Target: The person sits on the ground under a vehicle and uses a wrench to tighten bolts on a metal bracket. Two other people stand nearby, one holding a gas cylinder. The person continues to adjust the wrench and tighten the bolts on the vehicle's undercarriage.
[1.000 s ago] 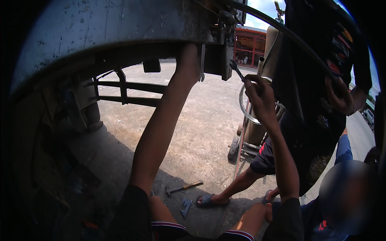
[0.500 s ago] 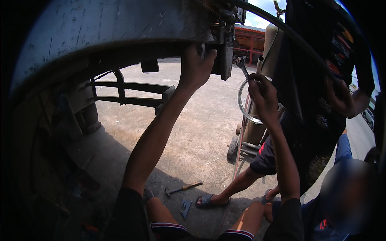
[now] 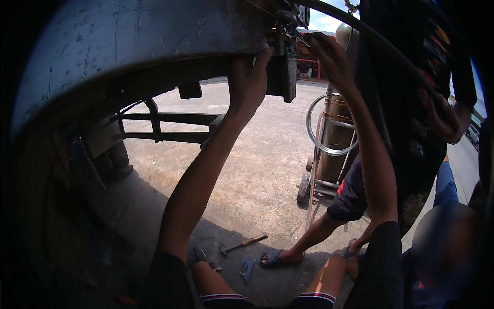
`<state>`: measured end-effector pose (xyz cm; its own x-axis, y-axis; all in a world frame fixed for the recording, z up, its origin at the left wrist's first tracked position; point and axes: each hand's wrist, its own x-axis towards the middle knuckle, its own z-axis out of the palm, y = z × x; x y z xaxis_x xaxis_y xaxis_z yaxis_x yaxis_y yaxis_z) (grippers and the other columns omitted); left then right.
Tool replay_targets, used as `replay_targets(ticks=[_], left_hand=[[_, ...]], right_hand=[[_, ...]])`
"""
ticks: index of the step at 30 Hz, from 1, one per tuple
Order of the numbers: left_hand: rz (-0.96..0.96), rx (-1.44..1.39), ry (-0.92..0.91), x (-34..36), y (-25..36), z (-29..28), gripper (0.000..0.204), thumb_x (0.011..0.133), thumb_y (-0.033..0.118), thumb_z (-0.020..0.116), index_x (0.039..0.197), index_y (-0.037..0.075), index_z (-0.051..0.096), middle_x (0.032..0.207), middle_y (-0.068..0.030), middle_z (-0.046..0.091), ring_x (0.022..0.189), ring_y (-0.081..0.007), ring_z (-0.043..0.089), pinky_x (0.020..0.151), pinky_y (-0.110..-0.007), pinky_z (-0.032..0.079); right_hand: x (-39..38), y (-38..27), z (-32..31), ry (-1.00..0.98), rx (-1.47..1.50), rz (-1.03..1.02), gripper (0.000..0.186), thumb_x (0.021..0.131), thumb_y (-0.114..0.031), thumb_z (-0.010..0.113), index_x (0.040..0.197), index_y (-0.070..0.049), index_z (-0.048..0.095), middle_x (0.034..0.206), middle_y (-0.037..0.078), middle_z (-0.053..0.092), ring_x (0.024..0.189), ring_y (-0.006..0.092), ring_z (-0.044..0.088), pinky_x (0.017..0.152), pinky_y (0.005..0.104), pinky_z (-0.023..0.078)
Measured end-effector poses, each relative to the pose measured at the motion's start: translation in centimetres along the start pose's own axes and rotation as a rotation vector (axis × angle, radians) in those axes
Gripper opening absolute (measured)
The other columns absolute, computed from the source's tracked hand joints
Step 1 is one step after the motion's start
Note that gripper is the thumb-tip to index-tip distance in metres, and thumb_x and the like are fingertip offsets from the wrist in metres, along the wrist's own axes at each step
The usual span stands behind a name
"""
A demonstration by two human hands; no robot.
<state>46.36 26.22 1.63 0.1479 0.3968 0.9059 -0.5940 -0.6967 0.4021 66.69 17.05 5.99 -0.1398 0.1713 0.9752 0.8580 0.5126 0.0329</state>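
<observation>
Holding wrench point(image 3: 302, 40) in closed right hand point(image 3: 332, 59), apparently seating it on dark metal fitting point(image 3: 286, 20) just left of same hand. Reaching with partly curled left hand point(image 3: 249, 85) beneath panel point(image 3: 128, 36), lower and further left; cannot tell grip there. Likely requires confirming full engagement before applying turning force.

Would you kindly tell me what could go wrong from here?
The wrench in the right hand could slip at the dark fitting, banging the knuckles. The left hand, up by the metal panel's lower edge, may get scraped. The hammer on the ground near the co-worker's sandal might trip someone.
</observation>
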Motion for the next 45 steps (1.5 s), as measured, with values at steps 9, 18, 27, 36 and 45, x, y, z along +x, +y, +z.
replay_targets(ticks=[9, 18, 27, 36, 45], left_hand=[[0.043, 0.075, 0.05, -0.1, -0.9, 0.5, 0.028, 0.094, 0.023, 0.063, 0.101, -0.004, 0.062, 0.09, -0.0099, 0.063, 0.087, -0.0171, 0.057, 0.081, -0.034, 0.042], [0.138, -0.004, 0.041, 0.3, -1.9, 0.6, 0.033, 0.094, 0.03, 0.064, 0.074, 0.007, 0.054, 0.062, 0.0038, 0.048, 0.053, -0.004, 0.044, 0.05, -0.024, 0.032], [0.071, -0.22, -0.016, -0.3, -2.6, 0.2, 0.027, 0.093, 0.028, 0.064, 0.087, 0.001, 0.062, 0.068, -0.0003, 0.055, 0.06, -0.0078, 0.053, 0.056, -0.025, 0.04], [0.126, -0.151, 0.062, 0.6, -2.6, 0.7, 0.022, 0.091, 0.02, 0.067, 0.075, 0.011, 0.055, 0.056, 0.0066, 0.041, 0.044, -0.0014, 0.033, 0.041, -0.02, 0.023], [0.06, -0.107, 0.02, 0.1, -3.3, 0.1, 0.031, 0.093, 0.028, 0.063, 0.104, -0.001, 0.062, 0.095, -0.0093, 0.064, 0.089, -0.0174, 0.059, 0.081, -0.034, 0.044]], right_hand=[[1.9, 2.0, -0.1, -0.202, 0.076, 0.049, 0.035, 0.101, -0.03, 0.054, 0.122, -0.002, 0.062, 0.093, 0.008, 0.065, 0.084, 0.0129, 0.061, 0.075, 0.0294, 0.049], [-2.5, -3.0, 3.4, -0.306, 0.421, 0.291, 0.038, 0.103, -0.034, 0.048, 0.097, 0.001, 0.06, 0.077, 0.006, 0.06, 0.066, 0.0102, 0.058, 0.061, 0.0253, 0.048], [-5.0, -16.7, 4.7, -0.021, 0.982, 0.396, 0.029, 0.099, -0.023, 0.056, 0.115, 0.0, 0.049, 0.072, 0.006, 0.057, 0.062, 0.0105, 0.058, 0.054, 0.0233, 0.046], [-2.0, -7.6, 4.8, 0.348, 0.427, 0.267, 0.041, 0.094, -0.027, 0.064, 0.122, 0.0, 0.049, 0.072, 0.002, 0.061, 0.059, 0.0078, 0.054, 0.055, 0.0255, 0.043], [1.3, -8.6, 6.8, 0.308, -0.038, 0.087, 0.032, 0.103, -0.016, 0.044, 0.125, 0.005, 0.053, 0.094, 0.013, 0.066, 0.078, 0.0199, 0.065, 0.068, 0.0311, 0.053]])
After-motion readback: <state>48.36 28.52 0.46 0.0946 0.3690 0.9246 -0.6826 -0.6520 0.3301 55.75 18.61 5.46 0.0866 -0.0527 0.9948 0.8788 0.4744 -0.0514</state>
